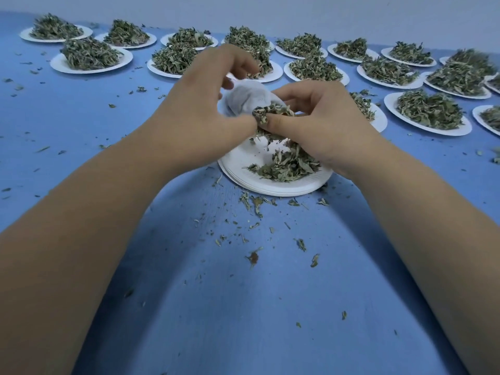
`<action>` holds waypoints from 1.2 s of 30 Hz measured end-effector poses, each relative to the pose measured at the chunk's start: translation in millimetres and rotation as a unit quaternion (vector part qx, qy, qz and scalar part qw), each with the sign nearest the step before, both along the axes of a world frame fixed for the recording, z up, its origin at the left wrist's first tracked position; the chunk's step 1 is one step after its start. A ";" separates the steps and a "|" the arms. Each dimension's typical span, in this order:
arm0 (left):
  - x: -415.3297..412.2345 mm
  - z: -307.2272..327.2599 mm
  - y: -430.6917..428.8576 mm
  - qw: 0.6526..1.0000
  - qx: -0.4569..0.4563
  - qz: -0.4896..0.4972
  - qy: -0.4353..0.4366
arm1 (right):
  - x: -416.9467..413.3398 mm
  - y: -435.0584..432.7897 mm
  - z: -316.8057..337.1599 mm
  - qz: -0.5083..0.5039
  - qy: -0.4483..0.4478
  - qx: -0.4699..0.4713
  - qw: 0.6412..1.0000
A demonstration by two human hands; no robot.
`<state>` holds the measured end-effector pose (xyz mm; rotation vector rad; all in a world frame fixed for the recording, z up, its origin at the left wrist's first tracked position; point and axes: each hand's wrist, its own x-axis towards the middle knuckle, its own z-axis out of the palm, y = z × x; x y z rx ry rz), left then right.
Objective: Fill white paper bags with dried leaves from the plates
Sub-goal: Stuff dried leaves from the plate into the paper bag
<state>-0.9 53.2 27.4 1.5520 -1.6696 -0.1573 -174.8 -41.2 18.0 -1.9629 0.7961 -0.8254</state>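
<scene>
A small white paper bag, crumpled and bulging, is held above the far edge of a stack of white round paper plates. Its mouth is turned toward the viewer and is packed with dried green leaves that spill over the rim. The left hand grips the bag from the left, fingers curled over its top and thumb pressed at the mouth. The right hand meets it from the right, thumb and fingertips pinching the clump of leaves at the opening. Beneath the hands, the top plate of the stack carries a thin layer of leaves on its right half, while the left half shows bare white. The stack rests on a matte blue table surface littered with loose leaf fragments, densest just in front of the plates. Across the far side of the table, loose rows of single white paper plates, each heaped with a mound of the same leaves, run from left to right. A plain pale wall rises behind them.
</scene>
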 end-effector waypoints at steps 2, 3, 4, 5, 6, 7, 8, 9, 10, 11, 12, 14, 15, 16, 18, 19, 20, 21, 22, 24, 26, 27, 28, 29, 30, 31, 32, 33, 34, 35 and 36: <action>-3.3 1.0 -0.3 0.999 -0.008 0.008 0.038 | -0.5 -1.7 -1.1 -0.010 -0.009 -0.003 1.000; -4.1 -0.2 -1.3 0.999 -0.011 0.017 0.033 | -0.5 -2.0 -1.3 -0.014 -0.011 -0.006 1.000; -4.1 -2.0 -2.5 0.999 -0.015 0.029 0.023 | -0.7 -2.4 -1.3 -0.019 -0.012 -0.006 1.000; -4.3 -3.7 -3.6 0.999 -0.020 0.040 0.017 | -0.8 -3.2 -1.4 -0.023 -0.014 -0.003 1.000; -4.4 -5.0 -4.1 0.998 -0.025 0.046 0.017 | -0.8 -3.7 -1.7 -0.024 -0.014 0.001 1.000; -4.6 -5.8 -4.4 0.998 -0.032 0.048 0.016 | -0.5 -4.1 -1.9 -0.026 -0.010 0.000 1.000; -5.3 -6.1 -4.7 0.998 -0.039 0.051 0.013 | -0.2 -4.2 -1.9 -0.029 -0.004 -0.005 1.000; -6.2 -6.3 -5.0 0.997 -0.044 0.055 0.012 | 0.3 -4.2 -2.1 -0.035 0.001 -0.010 0.999; -7.1 -6.0 -5.0 0.997 -0.047 0.059 0.016 | 0.8 -4.1 -2.1 -0.041 0.001 -0.012 0.999; -8.0 -5.3 -4.8 0.997 -0.048 0.058 0.030 | 1.4 -4.0 -2.2 -0.048 -0.003 -0.011 0.999; -8.7 -4.0 -4.2 0.996 -0.048 0.052 0.052 | 1.9 -3.9 -2.1 -0.056 -0.006 -0.010 0.998; -10.2 -0.1 -1.7 0.995 -0.039 0.028 0.091 | 3.8 -3.7 -2.7 -0.079 0.000 -0.023 0.997; -11.0 1.5 -0.6 0.994 -0.028 0.013 0.102 | 4.7 -4.1 -3.3 -0.093 0.017 -0.041 0.995; -12.5 2.3 0.3 0.994 -0.015 -0.002 0.108 | 5.6 -4.5 -3.6 -0.110 0.039 -0.062 0.991; -17.7 2.2 2.4 0.994 0.001 -0.026 0.111 | 8.1 -5.3 -2.9 -0.139 0.084 -0.103 0.981; -20.2 1.7 3.1 0.993 0.002 -0.035 0.114 | 9.6 -5.3 -2.2 -0.149 0.104 -0.121 0.976; -21.8 1.4 3.4 0.992 0.001 -0.039 0.121 | 10.9 -4.8 -1.3 -0.156 0.122 -0.137 0.971; -22.5 1.3 3.1 0.991 -0.003 -0.038 0.128 | 11.6 -4.0 -0.6 -0.160 0.132 -0.147 0.967; -22.1 0.8 2.3 0.991 -0.010 -0.032 0.131 | 11.9 -3.1 0.0 -0.164 0.133 -0.151 0.966; -19.7 -1.2 -0.4 0.993 -0.030 -0.005 0.111 | 11.8 -0.9 0.1 -0.168 0.112 -0.151 0.968; -17.0 -4.0 -3.0 0.995 -0.049 0.028 0.083 | 11.5 2.1 0.6 -0.157 0.087 -0.139 0.974; -15.8 -5.1 -4.3 0.995 -0.056 0.041 0.077 | 10.9 3.2 1.0 -0.144 0.079 -0.123 0.979; -14.8 -5.9 -5.2 0.994 -0.060 0.052 0.076 | 9.7 4.6 1.5 -0.124 0.074 -0.101 0.984; -13.7 -6.2 -6.1 0.993 -0.064 0.061 0.075 | 7.9 5.3 2.1 -0.102 0.069 -0.078 0.989; -12.6 -6.5 -6.7 0.993 -0.067 0.069 0.073 | 5.4 5.3 2.5 -0.081 0.061 -0.056 0.993; -11.2 -6.6 -7.4 0.992 -0.070 0.077 0.071 | 2.8 4.3 3.1 -0.062 0.052 -0.037 0.996; -9.7 -6.6 -7.9 0.992 -0.069 0.083 0.071 | 0.5 3.3 3.7 -0.047 0.043 -0.022 0.998; -8.6 -6.6 -8.4 0.991 -0.066 0.088 0.074 | -1.5 2.2 4.5 -0.035 0.033 -0.013 0.999; -7.7 -6.7 -8.8 0.991 -0.061 0.087 0.078 | -2.9 1.1 4.9 -0.030 0.024 -0.012 0.999; -7.2 -7.0 -9.2 0.992 -0.053 0.082 0.085 | -3.6 0.2 4.9 -0.030 0.020 -0.020 0.999; -7.2 -7.0 -9.3 0.992 -0.046 0.072 0.095 | -4.0 -0.4 4.5 -0.036 0.020 -0.033 0.999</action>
